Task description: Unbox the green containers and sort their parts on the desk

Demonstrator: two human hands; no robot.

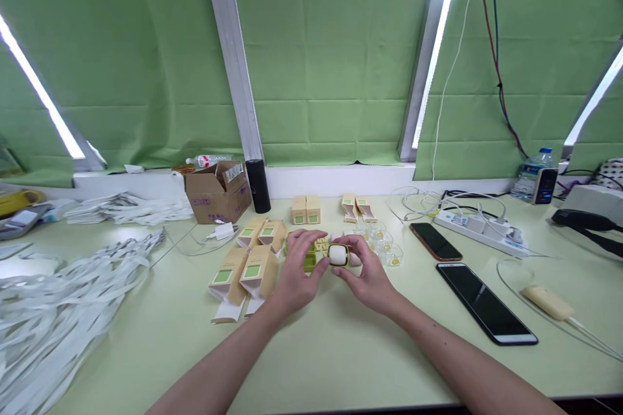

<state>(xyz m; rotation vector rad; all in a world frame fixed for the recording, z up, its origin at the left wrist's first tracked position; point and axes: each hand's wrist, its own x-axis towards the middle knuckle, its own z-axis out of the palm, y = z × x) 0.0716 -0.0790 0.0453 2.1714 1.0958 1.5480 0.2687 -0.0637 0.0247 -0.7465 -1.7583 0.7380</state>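
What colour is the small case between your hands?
The small case is white with a yellow-green rim, seen in the head view.

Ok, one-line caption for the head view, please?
Both hands, left hand and right hand, hold a small white case over a pale green table, among tan cartons.

Bright, even light is coming from long white strip lamps (435,58) slanting across the green fabric backdrop (331,52). The lamps are glaring white, shadows are staying faint, and straight edges are bending toward the frame's sides.
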